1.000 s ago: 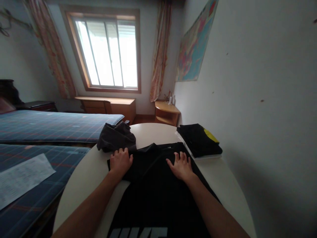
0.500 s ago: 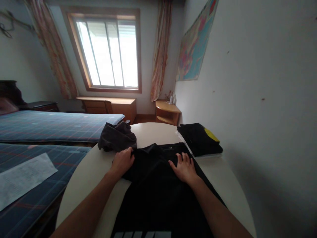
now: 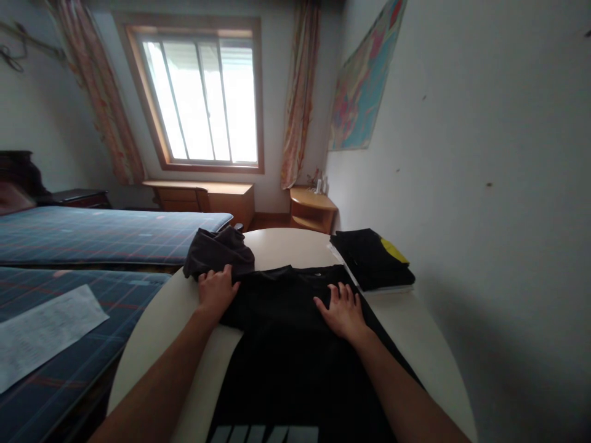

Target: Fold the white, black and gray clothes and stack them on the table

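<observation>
A black T-shirt [image 3: 295,357] with pale block print near its lower visible end lies spread on a round cream table [image 3: 286,241]. On the sleeve at the left rests my left hand [image 3: 216,294], fingers apart and thumb toward the collar. My right hand [image 3: 342,311] lies flat with fingers spread on the shirt's right upper part, just below the collar. Right beyond my left fingertips sits a crumpled dark grey garment [image 3: 219,249]. To the right of the collar is a folded black garment with a yellow patch [image 3: 373,258], lying on something thin and white.
Two plaid mattresses [image 3: 106,237] stand along the left, and a white printed sheet [image 3: 50,335] lies on the nearer one. The wall [image 3: 498,258] rises close to the table's right side. A wooden desk [image 3: 226,192] and a corner shelf [image 3: 314,200] are below the window.
My left hand has moved left along the sleeve, and its fingers have spread. The sleeve and shoulder now lie flatter and farther left. My right hand has stayed in place.
</observation>
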`<state>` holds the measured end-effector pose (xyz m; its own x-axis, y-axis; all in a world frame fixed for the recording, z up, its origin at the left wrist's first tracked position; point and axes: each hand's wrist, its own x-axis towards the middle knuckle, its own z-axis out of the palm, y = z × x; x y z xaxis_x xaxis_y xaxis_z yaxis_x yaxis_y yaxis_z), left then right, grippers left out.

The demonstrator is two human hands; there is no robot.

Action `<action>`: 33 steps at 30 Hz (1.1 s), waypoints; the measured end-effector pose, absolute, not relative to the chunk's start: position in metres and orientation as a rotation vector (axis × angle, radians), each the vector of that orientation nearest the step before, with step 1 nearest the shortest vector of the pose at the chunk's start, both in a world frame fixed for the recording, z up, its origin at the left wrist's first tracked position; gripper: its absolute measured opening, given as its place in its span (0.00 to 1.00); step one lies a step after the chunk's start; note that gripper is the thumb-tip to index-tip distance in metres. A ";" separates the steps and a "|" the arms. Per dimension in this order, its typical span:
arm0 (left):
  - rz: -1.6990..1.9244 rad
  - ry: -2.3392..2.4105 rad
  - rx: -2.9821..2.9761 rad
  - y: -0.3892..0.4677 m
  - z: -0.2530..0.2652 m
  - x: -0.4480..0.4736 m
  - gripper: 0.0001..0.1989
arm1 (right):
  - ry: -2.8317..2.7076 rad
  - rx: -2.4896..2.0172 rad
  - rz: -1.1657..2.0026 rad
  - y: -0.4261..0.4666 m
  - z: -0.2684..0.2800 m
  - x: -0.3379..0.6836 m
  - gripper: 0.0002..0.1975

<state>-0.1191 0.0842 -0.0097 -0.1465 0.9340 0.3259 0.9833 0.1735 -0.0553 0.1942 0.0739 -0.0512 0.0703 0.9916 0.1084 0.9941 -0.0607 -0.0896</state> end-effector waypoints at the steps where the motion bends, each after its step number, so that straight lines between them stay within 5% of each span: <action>1: -0.203 -2.219 -1.824 0.083 -0.008 -0.124 0.19 | -2.052 -2.188 -0.025 0.074 -0.052 0.194 0.37; 8: -0.190 -2.449 -1.831 0.074 0.004 -0.142 0.13 | -2.040 -2.180 0.008 0.077 -0.054 0.195 0.37; 18: -1.361 -2.256 -1.703 0.084 0.012 -0.135 0.12 | -2.044 -2.152 -0.003 0.075 -0.047 0.192 0.36; 22: -1.568 -2.086 -1.814 0.080 0.012 -0.116 0.12 | -2.083 -2.022 -0.008 0.075 -0.047 0.185 0.34; 28: -1.093 -1.882 -2.435 0.058 0.003 -0.065 0.12 | -2.145 -1.913 0.006 0.074 -0.049 0.178 0.33; 33: -0.717 -1.569 -2.709 0.050 0.002 -0.055 0.31 | -2.191 -1.824 -0.037 0.074 -0.049 0.179 0.28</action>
